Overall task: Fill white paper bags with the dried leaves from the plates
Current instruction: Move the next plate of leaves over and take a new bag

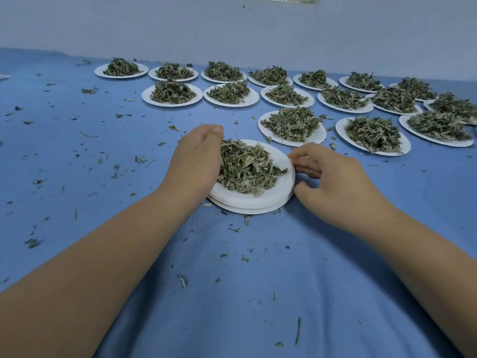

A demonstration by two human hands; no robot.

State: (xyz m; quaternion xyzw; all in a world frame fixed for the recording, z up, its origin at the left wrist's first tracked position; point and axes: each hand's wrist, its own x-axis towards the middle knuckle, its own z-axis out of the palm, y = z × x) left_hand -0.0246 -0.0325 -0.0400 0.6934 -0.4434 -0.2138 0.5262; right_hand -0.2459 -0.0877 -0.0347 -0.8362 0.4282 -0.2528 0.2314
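Far left: loose bits (33,242) scattered over blue cloth (77,156).
Centre-left: left hand (196,161), fingers together and nearly straight, palm pressed to left side of leaves (247,166); nothing gripped.
Centre, near: leaves heaped on top plate of stack (258,204) of white plates.
Just right of stack: right hand (335,182), fingers curled, fingertips (293,160) and thumb on stack's right rim, gripping it.
Far, centre to right: rows of single plates (341,130), each bearing its own heap, close together on cloth.
Beyond: pale wall (232,27).
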